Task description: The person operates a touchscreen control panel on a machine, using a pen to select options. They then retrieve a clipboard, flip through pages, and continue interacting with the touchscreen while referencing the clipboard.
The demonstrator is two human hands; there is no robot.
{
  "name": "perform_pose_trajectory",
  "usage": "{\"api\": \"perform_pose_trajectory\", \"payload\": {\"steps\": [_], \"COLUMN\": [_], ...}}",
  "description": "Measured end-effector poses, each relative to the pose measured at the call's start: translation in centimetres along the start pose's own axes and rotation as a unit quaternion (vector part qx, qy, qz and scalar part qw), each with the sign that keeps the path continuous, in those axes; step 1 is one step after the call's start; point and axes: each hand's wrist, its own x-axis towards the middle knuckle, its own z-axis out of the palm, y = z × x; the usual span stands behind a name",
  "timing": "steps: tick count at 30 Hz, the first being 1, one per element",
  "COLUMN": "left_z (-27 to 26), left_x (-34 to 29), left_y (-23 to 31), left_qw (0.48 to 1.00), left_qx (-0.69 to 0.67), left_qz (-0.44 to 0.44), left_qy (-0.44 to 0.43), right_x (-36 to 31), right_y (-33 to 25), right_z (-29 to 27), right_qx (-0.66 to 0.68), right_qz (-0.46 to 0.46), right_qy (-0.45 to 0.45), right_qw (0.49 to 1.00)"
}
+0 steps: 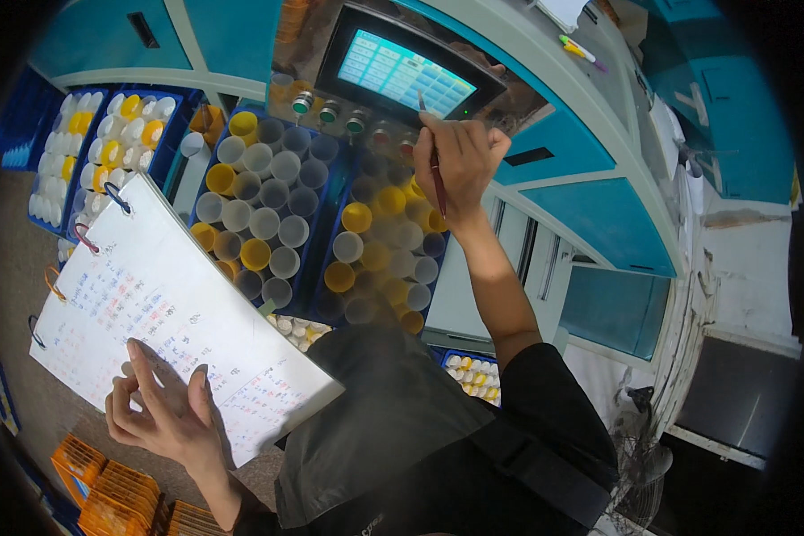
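A ring-bound notebook [165, 268] with handwritten lines in blue and red lies tilted at the left, colored rings along its upper left edge. My left hand [165, 411] rests over its lower part, index finger stretched out onto the page and thumb apart; nothing is held. Up at the control panel, my right hand [460, 161] grips a dark red pen [439, 189]. One end of the pen points at the lit touchscreen [393, 71]; whether it touches the glass I cannot tell.
Below the screen sits a row of round push buttons [329, 112]. Blue crates [326, 201] hold many white and yellow tubes. More filled crates [107, 170] stand at the far left. Orange baskets [121, 500] are on the floor at lower left. Markers [581, 51] lie on the upper right ledge.
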Motion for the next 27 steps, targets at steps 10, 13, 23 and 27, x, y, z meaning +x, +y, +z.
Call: {"api": "perform_pose_trajectory", "payload": {"steps": [10,13,23,27], "left_z": [0.0,-0.1,-0.1,-0.2], "left_x": [0.0,-0.1,0.0,0.1], "left_y": [-0.1,-0.1,-0.1,0.0], "left_qw": [1.0,1.0,1.0,1.0], "left_qx": [-0.004,0.004,0.009,0.003], "left_qz": [0.0,0.0,-0.001,0.0], "left_qy": [0.002,-0.007,-0.006,-0.005], "right_x": [-0.7,-1.0,-1.1,-0.7], "right_y": [0.6,1.0,1.2,1.6], "right_z": [0.0,-0.4,-0.6,-0.7], "right_qx": [0.004,-0.023,0.003,-0.024], "right_qz": [0.004,0.023,0.002,0.019], "right_qy": [0.009,0.013,0.005,0.01], "right_qw": [1.0,0.999,1.0,0.999]}}
